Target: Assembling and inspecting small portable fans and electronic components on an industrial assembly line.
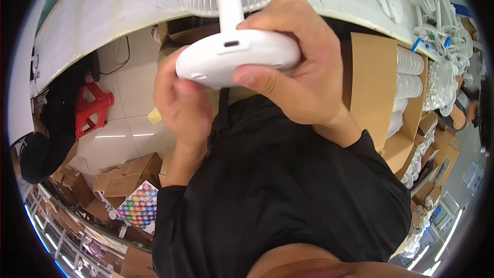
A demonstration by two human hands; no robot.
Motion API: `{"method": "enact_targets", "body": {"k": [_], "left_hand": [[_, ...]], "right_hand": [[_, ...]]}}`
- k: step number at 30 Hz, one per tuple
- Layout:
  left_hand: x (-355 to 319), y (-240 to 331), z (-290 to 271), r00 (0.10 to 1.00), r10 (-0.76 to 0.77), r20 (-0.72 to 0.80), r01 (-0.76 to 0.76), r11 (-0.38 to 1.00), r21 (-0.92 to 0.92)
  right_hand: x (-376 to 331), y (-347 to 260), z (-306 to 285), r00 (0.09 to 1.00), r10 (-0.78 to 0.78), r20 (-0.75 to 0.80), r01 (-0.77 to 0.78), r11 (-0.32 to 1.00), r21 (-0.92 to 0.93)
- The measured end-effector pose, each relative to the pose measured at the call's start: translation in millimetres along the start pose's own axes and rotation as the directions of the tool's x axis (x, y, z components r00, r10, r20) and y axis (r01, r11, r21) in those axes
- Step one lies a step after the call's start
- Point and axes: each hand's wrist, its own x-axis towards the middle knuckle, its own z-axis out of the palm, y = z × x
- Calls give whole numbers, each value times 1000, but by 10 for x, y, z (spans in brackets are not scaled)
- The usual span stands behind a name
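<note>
Between my two hands is a small white desk fan (230, 1), its round base tipped toward me and its ribbed head pointing away over the table. A dark slot, like a charging port, shows on the rim of the base, and small feet show on its underside. My left hand (186, 100) is closed round the base's left edge, slightly blurred. My right hand (303, 62) grips the right side, thumb pressed on the underside and fingers over the top near the stem.
A white worktable (128, 0) curves across the far side. White round parts (389, 2) lie on it, with more fans (429, 15) at the far right. An open cardboard box (373, 87) of stacked white discs stands right. A red stool (92, 109) and cartons (128, 175) are at left.
</note>
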Motion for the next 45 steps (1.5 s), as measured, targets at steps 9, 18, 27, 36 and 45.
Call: {"method": "enact_targets", "body": {"k": [9,18,27,36,45], "left_hand": [[381,-170,435,970,224,-91,-239,947,-215],[284,219,567,856,487,170,-481,873,-81],[67,336,576,844,499,198,-533,823,197],[170,217,483,984,175,41,-167,973,-159],[-47,374,599,863,414,291,-444,895,45]], "right_hand": [[-454,351,73,928,-344,-145,368,906,210],[-502,-219,49,995,102,-19,-80,872,482],[-527,-74,121,994,18,106,-91,661,745],[-621,154,261,1000,-14,15,-1,673,740],[-636,-38,104,975,118,190,-221,637,739]]}}
